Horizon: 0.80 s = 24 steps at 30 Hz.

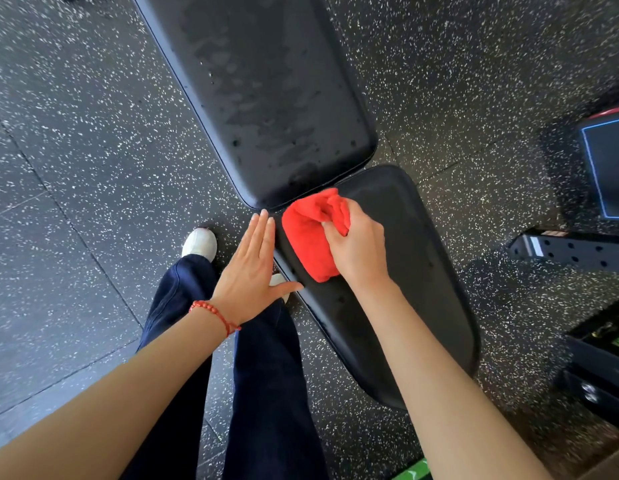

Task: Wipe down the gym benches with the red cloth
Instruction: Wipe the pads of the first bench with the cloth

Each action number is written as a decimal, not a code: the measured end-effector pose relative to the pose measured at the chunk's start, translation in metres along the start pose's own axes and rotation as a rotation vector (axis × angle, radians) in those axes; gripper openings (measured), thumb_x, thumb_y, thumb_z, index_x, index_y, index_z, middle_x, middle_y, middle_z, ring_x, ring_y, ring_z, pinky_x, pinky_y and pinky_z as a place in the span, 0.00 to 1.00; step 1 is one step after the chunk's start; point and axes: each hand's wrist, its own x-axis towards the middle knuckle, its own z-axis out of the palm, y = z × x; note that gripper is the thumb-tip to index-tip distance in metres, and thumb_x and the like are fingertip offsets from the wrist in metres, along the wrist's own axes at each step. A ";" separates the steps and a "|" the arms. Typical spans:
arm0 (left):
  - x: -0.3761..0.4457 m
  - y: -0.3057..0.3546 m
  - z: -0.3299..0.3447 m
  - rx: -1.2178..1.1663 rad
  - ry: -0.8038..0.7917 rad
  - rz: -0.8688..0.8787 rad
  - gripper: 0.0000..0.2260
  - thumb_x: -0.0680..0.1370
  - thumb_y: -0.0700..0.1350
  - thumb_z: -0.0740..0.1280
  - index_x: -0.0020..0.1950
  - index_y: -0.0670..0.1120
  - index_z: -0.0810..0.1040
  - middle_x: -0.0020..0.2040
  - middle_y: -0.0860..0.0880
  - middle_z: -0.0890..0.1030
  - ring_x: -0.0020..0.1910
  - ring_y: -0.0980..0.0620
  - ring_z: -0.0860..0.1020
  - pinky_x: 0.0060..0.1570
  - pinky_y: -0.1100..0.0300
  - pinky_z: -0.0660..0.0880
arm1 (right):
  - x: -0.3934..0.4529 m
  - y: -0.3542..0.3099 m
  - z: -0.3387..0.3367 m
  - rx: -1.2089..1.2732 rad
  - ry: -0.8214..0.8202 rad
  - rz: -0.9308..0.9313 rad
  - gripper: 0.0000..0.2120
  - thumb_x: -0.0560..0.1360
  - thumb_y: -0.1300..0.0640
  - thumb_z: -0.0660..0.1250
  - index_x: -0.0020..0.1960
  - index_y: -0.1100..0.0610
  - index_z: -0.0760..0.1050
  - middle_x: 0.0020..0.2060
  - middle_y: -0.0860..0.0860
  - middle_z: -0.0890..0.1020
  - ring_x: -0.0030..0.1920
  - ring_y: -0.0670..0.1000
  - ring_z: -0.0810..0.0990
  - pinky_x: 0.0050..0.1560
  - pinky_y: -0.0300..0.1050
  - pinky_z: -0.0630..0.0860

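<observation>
Streaking is the likeliest fault from here: the red cloth [311, 237] is bunched into a thick roll, so only a narrow strip of it seems to meet the near pad [415, 271], and a pass could leave untouched bands along the pad's edges. The right hand [358, 245] has its grip curled tight into the cloth's upper folds, pinching a wad of fabric; if that wad slips, the roll could unfurl and drag off the counter's rim just left of the grip. The left hand [252, 268] lies flat beside the cloth, fingers straight and together, its grip spread against the pad's side edge, the thumb reaching toward the cloth's lower end; it sits near enough to be bumped by a leftward stroke. Beyond the grip, the long pad [266, 98] shows wet beads and smears, which may need another pass. The cloth looks soft, plush and bright red, resting at the near pad's far corner, just short of the gap between the pads.
</observation>
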 end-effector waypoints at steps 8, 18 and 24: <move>0.008 -0.019 -0.025 0.061 -0.022 0.068 0.44 0.74 0.70 0.49 0.70 0.32 0.62 0.71 0.33 0.62 0.71 0.36 0.59 0.69 0.53 0.50 | -0.022 0.003 -0.007 0.134 0.023 0.140 0.13 0.73 0.58 0.67 0.56 0.60 0.74 0.50 0.57 0.82 0.53 0.58 0.78 0.46 0.38 0.64; 0.090 -0.084 -0.085 0.230 -0.028 0.263 0.31 0.74 0.55 0.57 0.68 0.33 0.66 0.69 0.34 0.66 0.69 0.36 0.62 0.67 0.44 0.61 | 0.017 -0.046 0.038 0.754 0.560 0.627 0.10 0.72 0.63 0.68 0.53 0.63 0.75 0.45 0.53 0.80 0.46 0.50 0.78 0.51 0.42 0.73; 0.163 -0.123 -0.138 0.411 -0.079 0.472 0.35 0.71 0.56 0.68 0.69 0.34 0.66 0.70 0.36 0.66 0.70 0.38 0.61 0.66 0.45 0.57 | 0.081 -0.083 0.063 0.818 0.667 0.658 0.13 0.72 0.62 0.68 0.55 0.64 0.74 0.50 0.58 0.81 0.49 0.52 0.78 0.53 0.44 0.71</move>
